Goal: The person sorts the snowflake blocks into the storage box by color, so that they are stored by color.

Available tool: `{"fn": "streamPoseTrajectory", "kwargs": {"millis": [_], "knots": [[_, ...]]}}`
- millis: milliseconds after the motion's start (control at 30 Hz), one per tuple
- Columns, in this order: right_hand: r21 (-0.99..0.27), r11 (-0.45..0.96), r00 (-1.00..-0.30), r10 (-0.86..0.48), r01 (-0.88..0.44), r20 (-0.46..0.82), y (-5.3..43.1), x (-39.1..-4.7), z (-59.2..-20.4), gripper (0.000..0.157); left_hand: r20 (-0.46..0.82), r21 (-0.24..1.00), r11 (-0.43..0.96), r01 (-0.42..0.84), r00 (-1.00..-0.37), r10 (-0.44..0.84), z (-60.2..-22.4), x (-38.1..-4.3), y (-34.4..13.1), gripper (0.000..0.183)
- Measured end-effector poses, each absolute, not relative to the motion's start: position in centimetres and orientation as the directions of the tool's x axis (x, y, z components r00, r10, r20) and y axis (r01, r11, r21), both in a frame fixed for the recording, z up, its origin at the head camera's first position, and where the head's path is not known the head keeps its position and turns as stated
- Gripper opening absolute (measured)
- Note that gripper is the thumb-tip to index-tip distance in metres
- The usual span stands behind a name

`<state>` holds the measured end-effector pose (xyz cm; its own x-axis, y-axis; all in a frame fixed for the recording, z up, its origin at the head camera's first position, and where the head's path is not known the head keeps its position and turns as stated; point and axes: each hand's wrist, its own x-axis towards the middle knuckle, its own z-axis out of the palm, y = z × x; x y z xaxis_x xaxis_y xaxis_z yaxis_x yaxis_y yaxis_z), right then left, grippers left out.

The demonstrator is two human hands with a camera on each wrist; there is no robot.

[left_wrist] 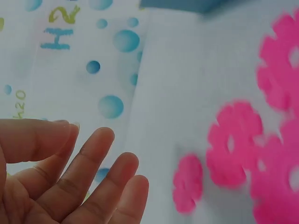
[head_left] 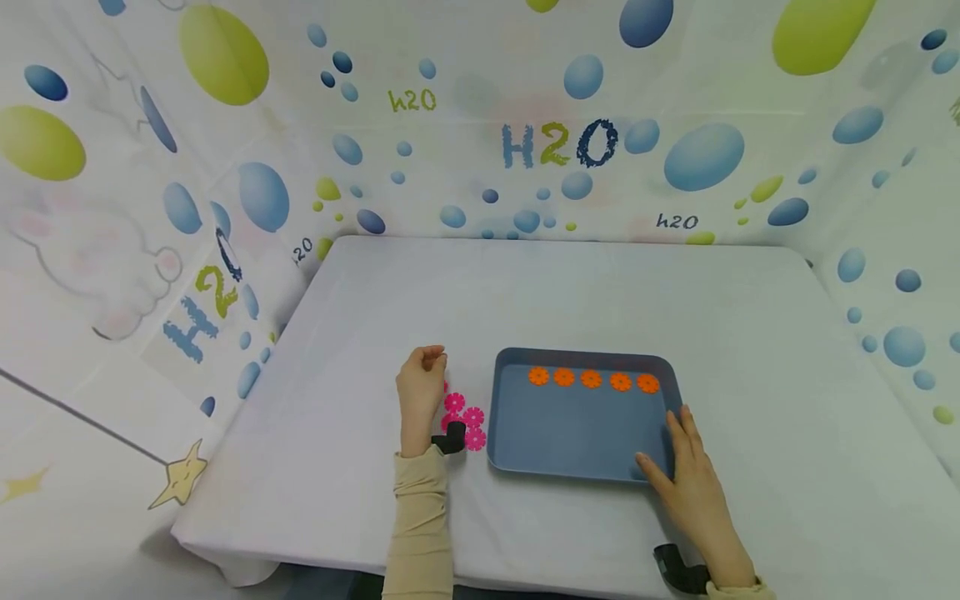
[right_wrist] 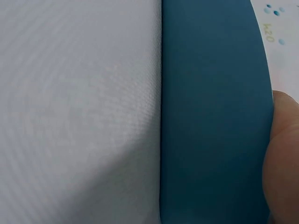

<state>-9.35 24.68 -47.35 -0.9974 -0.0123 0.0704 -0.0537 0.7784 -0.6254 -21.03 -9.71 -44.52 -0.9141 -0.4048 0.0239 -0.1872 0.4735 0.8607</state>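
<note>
Head cam | scalloped orange discs [head_left: 591, 380], far edge of tray [head_left: 570, 433] | left hand [head_left: 422, 382] empty | right hand [head_left: 693, 482] kinda loose, right edge

On the printed wall covering [head_left: 480, 42], a large "H2O" [head_left: 558, 144] stands above the middle of the table's [head_left: 562, 292] back edge. A small green "h2O" [head_left: 412, 100] is up to its left; a dark "h2O" [head_left: 677, 221] sits toward the back right corner. Beyond the left edge, a slanted "H2O" [head_left: 202, 300].
</note>
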Motion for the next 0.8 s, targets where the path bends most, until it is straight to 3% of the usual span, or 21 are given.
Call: {"fn": "streamPoseTrajectory", "kwargs": {"millis": [333, 467, 800], "knots": [[-0.629, 0.775, -0.998, -0.02, -0.054, 0.061, 24.7, -9.3, -47.2, 0.082, -0.056, 0.872, 0.424, -0.244, -0.91, -0.41, -46.8, -19.2, -11.5, 0.027], [-0.632, 0.773, -0.998, -0.021, -0.05, 0.054, 24.7, -9.4, -47.1, 0.082, -0.035, 0.854, 0.467, -0.227, -0.922, -0.384, -47.1, -19.0, -11.4, 0.037], [-0.629, 0.776, -0.999, -0.02, -0.036, 0.034, 24.6, -9.4, -47.2, 0.082, -0.039, 0.809, 0.527, -0.258, -0.92, -0.39, -47.2, -19.3, -11.6, 0.035]]}}
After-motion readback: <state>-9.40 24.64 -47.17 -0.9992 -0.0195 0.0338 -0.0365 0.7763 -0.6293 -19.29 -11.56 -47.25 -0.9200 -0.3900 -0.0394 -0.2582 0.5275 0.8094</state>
